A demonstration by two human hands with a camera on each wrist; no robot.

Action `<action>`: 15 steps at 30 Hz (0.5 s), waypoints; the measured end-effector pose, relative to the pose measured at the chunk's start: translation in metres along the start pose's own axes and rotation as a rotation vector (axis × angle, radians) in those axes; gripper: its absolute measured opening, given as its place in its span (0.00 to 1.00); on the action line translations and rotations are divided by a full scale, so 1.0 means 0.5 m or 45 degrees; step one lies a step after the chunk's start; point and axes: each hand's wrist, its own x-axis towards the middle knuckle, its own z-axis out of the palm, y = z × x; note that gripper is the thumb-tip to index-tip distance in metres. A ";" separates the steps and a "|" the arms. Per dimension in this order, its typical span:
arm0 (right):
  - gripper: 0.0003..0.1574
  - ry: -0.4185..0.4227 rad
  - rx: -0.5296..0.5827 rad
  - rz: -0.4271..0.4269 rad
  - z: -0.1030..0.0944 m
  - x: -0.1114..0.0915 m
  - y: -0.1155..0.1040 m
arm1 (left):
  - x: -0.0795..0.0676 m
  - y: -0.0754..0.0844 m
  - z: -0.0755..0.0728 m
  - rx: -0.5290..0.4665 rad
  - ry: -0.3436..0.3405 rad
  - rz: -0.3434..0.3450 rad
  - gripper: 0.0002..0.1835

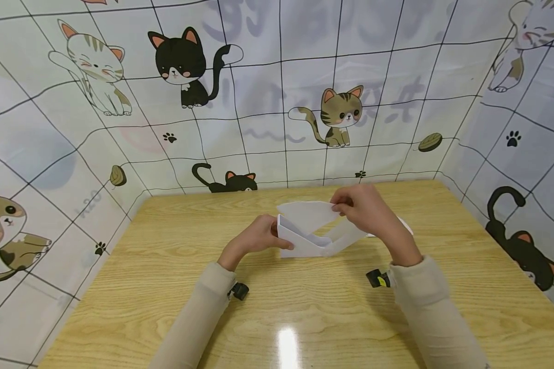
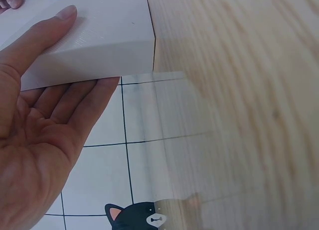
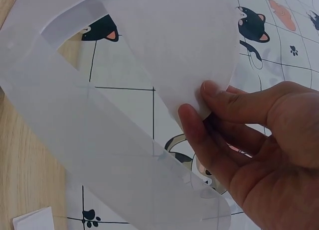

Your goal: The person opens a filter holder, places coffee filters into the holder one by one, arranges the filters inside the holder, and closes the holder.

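A white open box [image 1: 302,247] with a slanting front wall stands low over the table. My left hand [image 1: 257,234] grips its left end, thumb on the front wall and the other fingers around behind. From the box's far side rises a white panel [image 1: 307,212]; my right hand [image 1: 363,206] pinches its upper right corner between thumb and index finger. In the right wrist view, a translucent white strip [image 3: 114,140] runs from the box below the panel, apart from the pinching fingertips. The left wrist view shows the box's smooth end wall [image 2: 99,60] beside my left thumb.
Behind my right forearm, a white flat piece [image 1: 406,226] with a rounded edge lies on the wood-grain table [image 1: 203,215]. A cat-print sheet [image 1: 268,92] hangs around the table's back and sides. A small black device [image 1: 240,291] sits at my left cuff, another [image 1: 377,278] at the right.
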 end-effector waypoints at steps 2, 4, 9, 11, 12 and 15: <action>0.03 -0.005 -0.004 -0.005 0.002 0.001 -0.002 | 0.000 -0.001 0.000 -0.004 0.001 0.005 0.16; 0.03 -0.013 -0.008 -0.012 0.003 0.001 -0.005 | 0.000 -0.002 0.000 -0.006 0.001 0.006 0.16; 0.04 -0.037 0.005 -0.037 0.004 0.000 -0.009 | -0.001 0.001 0.000 -0.002 -0.001 -0.003 0.15; 0.04 -0.049 0.012 -0.047 0.005 0.000 -0.009 | -0.001 0.002 -0.001 0.020 0.002 -0.011 0.14; 0.04 -0.055 0.014 -0.051 0.006 0.000 -0.009 | -0.001 0.002 -0.002 0.035 0.005 -0.016 0.12; 0.04 -0.072 0.017 -0.061 0.006 0.000 -0.006 | 0.000 0.002 -0.002 0.079 0.013 -0.033 0.09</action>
